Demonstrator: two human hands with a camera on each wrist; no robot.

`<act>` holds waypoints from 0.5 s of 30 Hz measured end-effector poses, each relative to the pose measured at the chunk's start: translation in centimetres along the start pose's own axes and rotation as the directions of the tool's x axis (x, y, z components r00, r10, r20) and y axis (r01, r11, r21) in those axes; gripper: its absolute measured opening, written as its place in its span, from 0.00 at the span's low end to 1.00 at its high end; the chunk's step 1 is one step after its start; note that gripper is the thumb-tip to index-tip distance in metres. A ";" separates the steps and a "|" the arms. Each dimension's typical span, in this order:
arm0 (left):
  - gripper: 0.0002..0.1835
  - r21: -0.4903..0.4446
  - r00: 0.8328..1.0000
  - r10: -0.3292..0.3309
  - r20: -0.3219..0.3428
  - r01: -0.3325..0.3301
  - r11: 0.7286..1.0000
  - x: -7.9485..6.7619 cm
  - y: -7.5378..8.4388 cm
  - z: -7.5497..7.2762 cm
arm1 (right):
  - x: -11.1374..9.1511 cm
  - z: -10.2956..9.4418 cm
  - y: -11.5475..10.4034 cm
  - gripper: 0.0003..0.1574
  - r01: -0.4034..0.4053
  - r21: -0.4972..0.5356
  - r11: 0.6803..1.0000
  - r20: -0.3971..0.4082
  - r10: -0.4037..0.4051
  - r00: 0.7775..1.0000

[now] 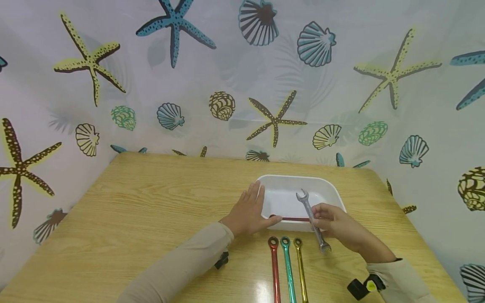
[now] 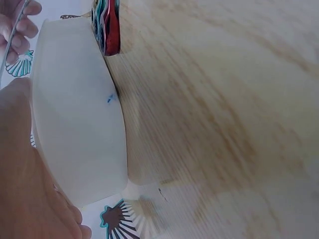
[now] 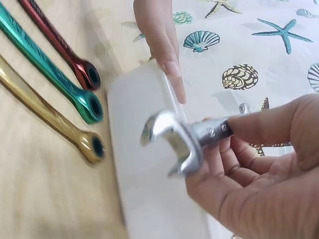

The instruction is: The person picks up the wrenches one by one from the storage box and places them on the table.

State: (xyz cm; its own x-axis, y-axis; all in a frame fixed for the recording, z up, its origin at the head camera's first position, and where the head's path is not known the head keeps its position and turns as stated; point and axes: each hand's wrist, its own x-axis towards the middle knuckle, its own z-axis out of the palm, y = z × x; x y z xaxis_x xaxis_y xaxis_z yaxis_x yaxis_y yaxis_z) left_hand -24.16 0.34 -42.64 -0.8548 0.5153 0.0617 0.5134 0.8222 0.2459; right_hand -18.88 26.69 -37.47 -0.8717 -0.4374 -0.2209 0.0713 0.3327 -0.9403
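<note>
In the head view my right hand (image 1: 333, 221) pinches a silver open-end wrench (image 1: 306, 204) between thumb and fingers. The wrench slants over the front rim of a white plastic tray (image 1: 303, 179). One open end is above the tray, the other out in front of it; the right wrist view shows that near end close up. My left hand (image 1: 250, 210) rests on the tray's left corner, fingers straight along the side rim and thumb along the front rim. A dark red bar (image 1: 295, 219), probably a wrench, lies inside along the front wall, partly hidden.
In front of the tray, a red ratcheting wrench (image 1: 274, 265), a green one (image 1: 289, 265) and a gold one (image 1: 301, 265) lie side by side on the wooden table (image 1: 151, 202). A shell-and-starfish patterned cloth (image 1: 212, 67) hangs behind and around the table.
</note>
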 end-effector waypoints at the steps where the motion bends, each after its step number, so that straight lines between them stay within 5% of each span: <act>1: 0.57 -0.002 1.000 0.001 0.000 -0.001 1.000 0.0 0.0 0.0 | -0.2 0.0 0.3 0.14 0.002 0.038 0.999 0.028 -0.003 1.000; 7: 0.56 -0.010 1.000 0.009 0.001 -0.009 1.000 -0.1 -0.1 -0.1 | -1.4 0.6 1.9 0.09 0.007 0.229 0.973 0.142 -0.041 0.989; 15: 0.57 -0.021 1.000 0.010 0.002 -0.010 1.000 0.0 -0.2 0.1 | -2.7 1.3 3.7 0.09 -0.016 0.336 0.942 0.209 -0.058 0.976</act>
State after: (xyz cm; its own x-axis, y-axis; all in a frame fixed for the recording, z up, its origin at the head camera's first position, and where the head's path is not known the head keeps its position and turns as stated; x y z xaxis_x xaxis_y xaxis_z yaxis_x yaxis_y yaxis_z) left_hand -24.25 0.20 -42.75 -0.8494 0.5241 0.0621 0.5203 0.8118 0.2652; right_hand -15.59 28.00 -40.64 -0.7540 -0.6206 -0.2151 0.2441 0.0392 -0.9689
